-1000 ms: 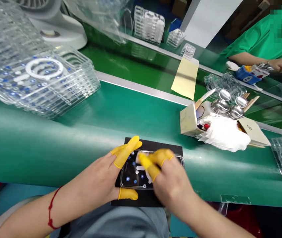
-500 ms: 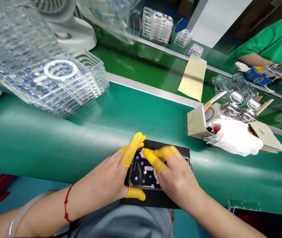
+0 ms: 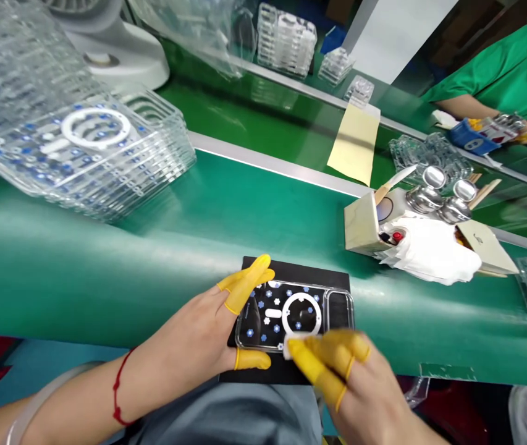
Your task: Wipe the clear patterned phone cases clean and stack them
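A clear phone case [image 3: 303, 315] with blue and white flower prints and a white ring lies flat on a black pad [image 3: 307, 269]. My left hand [image 3: 212, 327], in yellow finger cots, grips the case's left end, fingers at the far edge and thumb at the near edge. Pinched in my right hand [image 3: 346, 371], also with yellow finger cots, is a small white wiping cloth [image 3: 290, 346] against the near edge of the case. The fingers of my right hand hide most of the cloth.
Stacked clear cases [image 3: 119, 154] stand at the left beside a white fan [image 3: 128, 55]. On the right, an open box [image 3: 360, 222] holds white wipes [image 3: 434, 253] and metal-lidded bottles [image 3: 425, 194]. A yellow paper [image 3: 354, 142] hangs over the rail; a co-worker's green sleeve [image 3: 480, 74] shows beyond.
My right hand has moved from the far edge of the case to its near edge with the cloth, uncovering the white ring. My left hand keeps its hold.
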Tool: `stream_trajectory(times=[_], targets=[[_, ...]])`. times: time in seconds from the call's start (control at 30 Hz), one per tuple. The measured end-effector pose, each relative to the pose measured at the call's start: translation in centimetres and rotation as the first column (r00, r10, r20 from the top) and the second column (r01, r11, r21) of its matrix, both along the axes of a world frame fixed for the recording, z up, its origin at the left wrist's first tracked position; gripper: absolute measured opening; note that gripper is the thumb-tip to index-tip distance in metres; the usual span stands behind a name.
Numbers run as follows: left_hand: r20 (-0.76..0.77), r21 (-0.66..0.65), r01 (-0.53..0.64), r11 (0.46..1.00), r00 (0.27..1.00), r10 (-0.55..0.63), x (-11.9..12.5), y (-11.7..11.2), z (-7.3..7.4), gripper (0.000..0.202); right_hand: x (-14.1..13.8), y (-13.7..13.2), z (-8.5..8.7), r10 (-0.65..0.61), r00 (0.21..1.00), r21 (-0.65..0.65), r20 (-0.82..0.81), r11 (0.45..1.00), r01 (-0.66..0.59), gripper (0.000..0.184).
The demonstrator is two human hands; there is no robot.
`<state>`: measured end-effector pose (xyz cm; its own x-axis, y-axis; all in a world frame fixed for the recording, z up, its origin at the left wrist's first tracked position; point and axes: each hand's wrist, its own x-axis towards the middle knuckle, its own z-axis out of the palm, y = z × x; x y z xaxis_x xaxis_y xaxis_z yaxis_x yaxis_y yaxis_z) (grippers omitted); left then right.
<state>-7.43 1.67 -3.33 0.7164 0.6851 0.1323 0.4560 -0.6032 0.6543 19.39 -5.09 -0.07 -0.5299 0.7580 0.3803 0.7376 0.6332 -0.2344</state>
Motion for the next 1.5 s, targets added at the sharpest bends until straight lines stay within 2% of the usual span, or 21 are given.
stream_trajectory(times=[0.07,0.2,0.3,0.4,0.47,0.57,0.67,0.8,0.9,1.03,1.27,1.37,1.5], targets=[[-0.018,0.014,0.015,1.0,1.0,-0.014,-0.1,0.1,0.1,0.121,0.1,-0.1,-0.2,-0.005,1.0,0.003,0.002,1.0,0.005,0.033],[-0.04,0.048,-0.02,0.999,0.999,0.022,-0.2,0.1,0.0,0.102,0.1,-0.1,-0.7,-0.202,0.978,0.062,0.05,0.978,0.199,0.041],[-0.009,0.072,-0.029,0.997,1.0,0.03,-0.2,0.2,-0.1,0.088,0.2,-2.1,-0.5,-0.148,0.989,-0.002,0.014,0.989,0.148,0.042],[0.011,0.099,-0.01,0.995,1.0,0.008,-0.1,0.3,-0.3,0.086,0.2,-3.1,-0.3,-0.1,0.995,-0.019,0.007,0.995,0.1,0.04],[-0.002,0.105,-0.01,0.994,1.0,0.01,-0.2,0.3,-0.3,0.087,0.1,-1.7,-0.6,-0.158,0.987,0.006,0.022,0.988,0.157,0.041],[-0.029,0.088,-0.037,0.995,0.999,0.04,-0.5,0.3,-0.6,0.089,0.3,1.7,-1.4,-0.24,0.97,0.047,0.026,0.97,0.239,0.042],[-0.036,0.078,-0.063,0.995,0.997,0.066,-0.6,0.4,-1.0,0.091,0.7,2.7,-1.6,-0.188,0.982,0.038,0.018,0.982,0.187,0.04],[-0.032,0.092,-0.065,0.994,0.997,0.068,-0.6,0.3,-1.0,0.094,1.0,-1.3,-0.6,-0.054,0.996,-0.044,-0.065,0.998,0.052,0.037],[-0.073,0.118,-0.018,0.993,0.997,0.027,-0.5,0.3,-0.5,0.093,1.3,-4.5,0.1,-0.042,0.994,-0.084,-0.098,0.996,0.034,0.04],[-0.131,0.157,0.052,0.986,0.991,-0.031,-0.1,0.4,0.0,0.098,1.9,-5.8,0.3,-0.181,0.962,-0.08,-0.205,0.982,0.168,0.049],[-0.058,0.148,0.019,0.989,0.998,-0.01,-0.4,0.6,0.7,0.09,3.6,-5.2,-0.4,-0.419,0.788,-0.052,-0.451,0.894,0.445,0.05],[-0.02,0.136,-0.024,0.99,0.999,0.027,-1.2,0.3,1.0,0.091,4.2,-4.9,-0.9,-0.445,0.749,-0.052,-0.49,0.873,0.485,0.049],[-0.024,0.158,-0.045,0.986,0.998,0.05,-1.8,-0.1,1.2,0.093,4.2,-4.5,-0.9,-0.409,0.762,0.0,-0.502,0.881,0.473,0.049]])
